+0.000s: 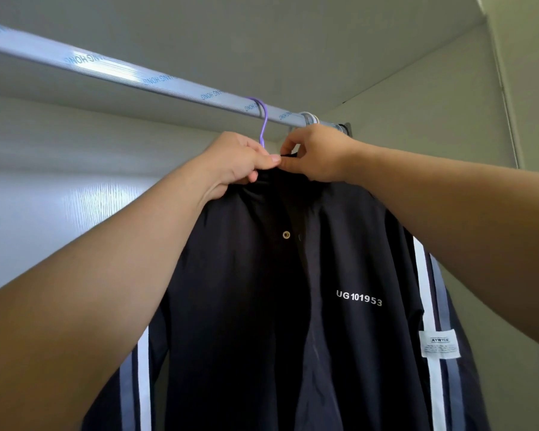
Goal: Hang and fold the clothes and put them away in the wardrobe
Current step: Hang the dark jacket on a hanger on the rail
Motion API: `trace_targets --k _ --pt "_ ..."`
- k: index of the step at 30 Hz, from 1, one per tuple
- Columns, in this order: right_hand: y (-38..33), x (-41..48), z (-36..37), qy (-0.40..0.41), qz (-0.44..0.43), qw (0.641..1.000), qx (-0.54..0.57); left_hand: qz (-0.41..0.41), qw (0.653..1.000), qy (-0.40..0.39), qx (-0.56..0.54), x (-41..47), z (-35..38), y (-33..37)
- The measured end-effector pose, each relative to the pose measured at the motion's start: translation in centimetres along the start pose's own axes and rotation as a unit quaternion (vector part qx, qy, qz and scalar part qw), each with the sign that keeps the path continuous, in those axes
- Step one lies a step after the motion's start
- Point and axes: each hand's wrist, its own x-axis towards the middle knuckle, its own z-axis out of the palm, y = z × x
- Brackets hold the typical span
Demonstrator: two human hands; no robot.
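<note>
Navy jacket (pixel 262 290), white-striped sleeves, hung centre-frame on a purple hanger (pixel 263 122) hooked over the metal rail (pixel 137 76) at 12 o'clock. Left hand (pixel 237 160) and right hand (pixel 318 154) pinching the collar (pixel 280 174), fingers (pixel 263 160) curled. Risk: uneven tugging, slipping a shoulder off. Pale wardrobe walls (pixel 417 119) all round.

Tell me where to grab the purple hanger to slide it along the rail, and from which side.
Pinch the purple hanger at its neck under the hook, coming from below and in front. The hook sits over the rail, and the jacket, pinched at the collar by the left hand and right hand, hides the hanger's arms, so only the neck is free.
</note>
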Motion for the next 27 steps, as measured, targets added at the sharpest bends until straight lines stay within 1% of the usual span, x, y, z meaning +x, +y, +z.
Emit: trace_targets --k 4,6,8,11,13,14,16,17,19,20,21,23,25,27 --pt "0.1 -0.4 -0.3 -0.012 -0.003 1.000 -0.008 0.006 1.000 0.006 0.028 -0.4 0.1 0.3" --pt "0.0 -0.5 0.0 0.008 0.004 1.000 0.007 0.010 1.000 0.001 0.024 -0.8 0.0 0.4" --pt "0.1 -0.7 0.5 0.039 0.021 0.999 0.032 0.025 0.999 -0.018 0.042 -1.2 -0.1 0.7" --pt "0.4 -1.9 1.6 0.070 0.051 0.993 0.074 0.054 0.988 -0.050 0.137 -1.9 -0.4 1.0" --pt "0.2 -3.4 2.6 0.102 0.076 0.985 0.118 0.086 0.975 -0.044 0.198 -2.8 -0.5 0.7" --pt "0.0 -4.3 3.0 0.128 0.088 0.978 0.138 0.113 0.965 -0.026 0.236 -3.2 -0.5 0.4" --pt "-0.7 -6.9 4.3 0.167 0.108 0.970 0.138 0.171 0.939 0.046 0.294 -4.1 -0.3 -0.7" --pt "-1.1 -8.3 5.1 0.166 0.114 0.973 0.110 0.188 0.930 0.084 0.304 -4.7 -0.1 -1.3" --pt "-1.8 -11.0 7.0 0.134 0.132 0.982 0.029 0.209 0.916 0.137 0.314 -5.8 0.6 -2.4" --pt "-1.9 -11.8 7.8 0.105 0.145 0.984 0.005 0.206 0.911 0.161 0.318 -6.5 1.0 -3.1" --pt "-1.7 -12.3 8.6 0.076 0.159 0.984 0.010 0.193 0.910 0.190 0.314 -7.4 1.4 -3.8" --pt "-0.9 -12.7 9.5 0.060 0.182 0.978 0.084 0.152 0.920 0.225 0.282 -9.1 2.4 -5.4" --pt "-0.1 -12.8 9.9 0.094 0.183 0.967 0.150 0.110 0.940 0.222 0.233 -10.7 3.5 -6.5" --pt "0.4 -13.3 10.3 0.135 0.200 0.948 0.210 0.075 0.959 0.202 0.186 -11.9 4.9 -7.5"
